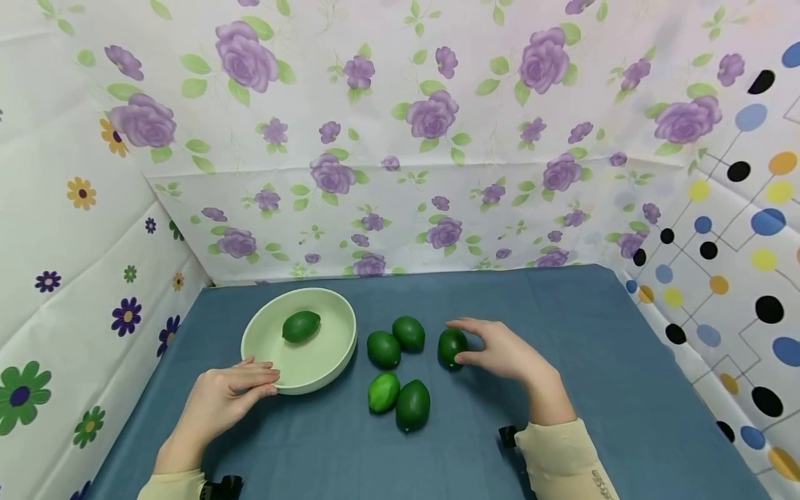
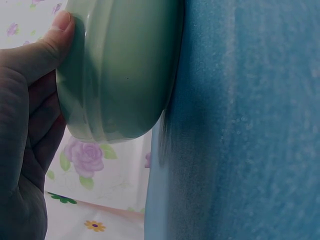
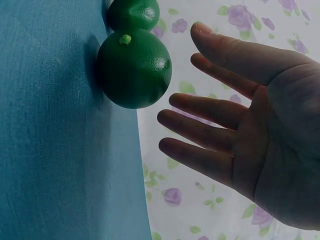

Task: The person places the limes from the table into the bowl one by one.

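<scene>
On the left, a pale green bowl (image 1: pixel 262 347) holds one dark green lime (image 1: pixel 301 326). My left hand (image 1: pixel 228 392) grips its near-left rim; in the left wrist view the thumb (image 2: pixel 52 42) lies against the bowl's wall (image 2: pixel 125 65). My right hand (image 1: pixel 506 351) is spread beside the rightmost lime (image 1: pixel 451 347), thumb and fingers on either side of it. In the right wrist view, the right hand (image 3: pixel 255 125) has extended fingers, and a gap separates it from the nearest lime (image 3: pixel 135 70), which has a pale stem end.
Between bowl and right hand lie two dark limes (image 1: pixel 384 349) (image 1: pixel 409 334), a lighter green lime (image 1: pixel 383 392) and a larger dark lime (image 1: pixel 413 406). A blue cloth (image 1: pixel 475 444) covers the table. Patterned sheets (image 1: pixel 387 208) hang behind and at both sides.
</scene>
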Available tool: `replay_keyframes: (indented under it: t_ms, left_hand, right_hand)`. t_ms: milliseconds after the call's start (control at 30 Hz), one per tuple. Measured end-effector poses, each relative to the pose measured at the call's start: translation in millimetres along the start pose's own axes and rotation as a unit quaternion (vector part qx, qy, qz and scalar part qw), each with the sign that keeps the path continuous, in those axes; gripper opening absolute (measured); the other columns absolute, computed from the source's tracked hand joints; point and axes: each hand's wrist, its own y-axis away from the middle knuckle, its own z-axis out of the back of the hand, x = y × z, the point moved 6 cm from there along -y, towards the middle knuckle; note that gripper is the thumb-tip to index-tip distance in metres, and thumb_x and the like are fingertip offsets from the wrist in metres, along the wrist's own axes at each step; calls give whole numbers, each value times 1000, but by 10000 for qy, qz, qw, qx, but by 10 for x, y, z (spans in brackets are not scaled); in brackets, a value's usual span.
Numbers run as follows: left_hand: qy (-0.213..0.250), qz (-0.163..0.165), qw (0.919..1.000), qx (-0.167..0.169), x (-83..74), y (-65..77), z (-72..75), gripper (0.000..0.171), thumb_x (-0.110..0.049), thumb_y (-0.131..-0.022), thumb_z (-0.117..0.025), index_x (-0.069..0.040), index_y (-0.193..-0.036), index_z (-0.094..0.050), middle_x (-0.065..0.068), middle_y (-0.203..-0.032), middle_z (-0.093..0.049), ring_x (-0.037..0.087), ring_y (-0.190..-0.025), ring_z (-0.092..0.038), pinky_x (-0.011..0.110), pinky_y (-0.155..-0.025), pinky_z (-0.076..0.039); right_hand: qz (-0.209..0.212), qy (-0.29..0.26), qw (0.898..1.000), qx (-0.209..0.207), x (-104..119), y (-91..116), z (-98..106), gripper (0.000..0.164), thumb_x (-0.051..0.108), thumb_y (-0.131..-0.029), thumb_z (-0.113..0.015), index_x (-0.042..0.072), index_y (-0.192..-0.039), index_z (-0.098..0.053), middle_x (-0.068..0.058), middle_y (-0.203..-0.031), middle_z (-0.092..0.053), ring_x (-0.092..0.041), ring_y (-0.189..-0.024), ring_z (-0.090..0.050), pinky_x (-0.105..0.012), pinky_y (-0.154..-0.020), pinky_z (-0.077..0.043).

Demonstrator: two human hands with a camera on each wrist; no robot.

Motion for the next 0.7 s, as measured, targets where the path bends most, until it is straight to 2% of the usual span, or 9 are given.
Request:
replay_keyframes:
  t_ms: [267,700]
  left_hand:
    - [10,-95,10000,-3,0,9,12,34,0,-67,-98,-12,-97,-89,-1,-99,-83,20,-95,-80,14,-113,-46]
    - [-6,-61,10000,-47,12,10,7,37,0,-66,-98,-13,-99,-89,-2,-98,-82,18,-95,-80,13,-113,-45]
  right_hand:
    - [-1,-4,10000,40,6,-23,-42,65,21,-99,-81,17,-159,-55,-18,-168,-41,-42,-154,-38,-64,-118,-46]
    - [-31,76,10000,27,12,-16,-30,65,19,-99,-81,19,-158,-56,-20,-168,-39,-44,-154,-38,-65,-116,-47]
